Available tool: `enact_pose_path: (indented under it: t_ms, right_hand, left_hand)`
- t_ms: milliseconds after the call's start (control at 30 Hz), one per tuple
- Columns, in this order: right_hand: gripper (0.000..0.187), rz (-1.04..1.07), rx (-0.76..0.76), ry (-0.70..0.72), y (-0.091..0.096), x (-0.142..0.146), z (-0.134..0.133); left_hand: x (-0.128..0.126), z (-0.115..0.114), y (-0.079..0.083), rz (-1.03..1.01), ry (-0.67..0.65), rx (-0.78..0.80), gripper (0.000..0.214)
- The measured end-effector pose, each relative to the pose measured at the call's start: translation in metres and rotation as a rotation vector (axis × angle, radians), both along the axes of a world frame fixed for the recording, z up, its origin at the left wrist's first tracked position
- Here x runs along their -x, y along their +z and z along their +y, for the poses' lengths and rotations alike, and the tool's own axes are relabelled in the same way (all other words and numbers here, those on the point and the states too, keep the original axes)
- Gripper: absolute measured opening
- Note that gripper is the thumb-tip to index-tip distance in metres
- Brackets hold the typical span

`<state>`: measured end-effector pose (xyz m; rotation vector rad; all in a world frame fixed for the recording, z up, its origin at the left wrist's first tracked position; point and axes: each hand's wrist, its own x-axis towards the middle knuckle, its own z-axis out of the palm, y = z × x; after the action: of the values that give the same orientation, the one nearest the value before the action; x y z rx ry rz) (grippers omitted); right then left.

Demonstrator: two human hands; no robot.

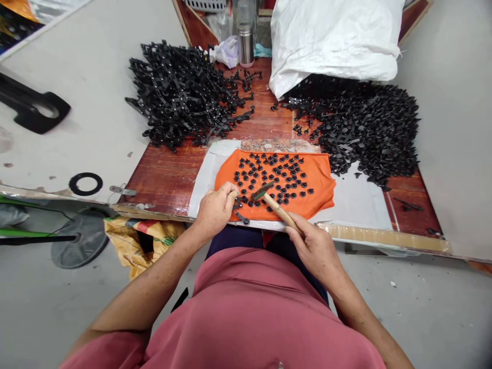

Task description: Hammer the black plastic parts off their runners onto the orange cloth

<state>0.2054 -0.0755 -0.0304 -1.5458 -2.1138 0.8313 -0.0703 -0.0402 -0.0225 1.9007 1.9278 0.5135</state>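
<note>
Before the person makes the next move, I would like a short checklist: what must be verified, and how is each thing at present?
1. Hammer gripped by its wooden handle in the right hand: ok.
2. Hammer head apart from the left hand: ok, a gap shows between them.
3. Left hand's hold on a part: cannot tell; the closed fingers hide what is between them.
4. Orange cloth lying smooth: not ok, its right end is creased.
5. White sheet free of the right-hand black pile: not ok, the pile spills onto it.
</note>
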Motion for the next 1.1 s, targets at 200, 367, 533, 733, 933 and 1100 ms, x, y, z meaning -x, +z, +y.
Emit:
enact_pose_path:
  t_ms: [200,367,533,733,933,1100]
  right_hand:
    - [0.046,-0.032,-0.144,0.067,0.015,-0.002,0.003]
    - [0.047,-0.185,-0.336,0.077,0.026,0.006,0.002]
    - [0.052,-0.416,-0.33,0.113,0.03,0.015,0.001]
    - [0.055,-0.527,-0.369,0.152,0.037,0.017,0.0]
    - [0.058,-0.513,-0.455,0.121,0.037,0.016,-0.003]
    - [0.06,-0.547,-0.379,0.197,0.038,0.019,-0.001]
  left_hand:
    - [-0.002,0.002,0.002,-0.006,0.014,0.006,0.025]
    - [-0.002,0.001,0.001,0.019,0.016,0.01,0.025]
    - [-0.002,0.0,-0.002,0.056,0.012,0.004,0.024]
    - [-0.003,0.0,-0.002,0.109,0.025,0.026,0.023]
    - [-0.004,0.0,0.0,0.163,0.032,0.051,0.024]
    - [-0.007,-0.001,0.001,0.253,0.033,0.055,0.023]
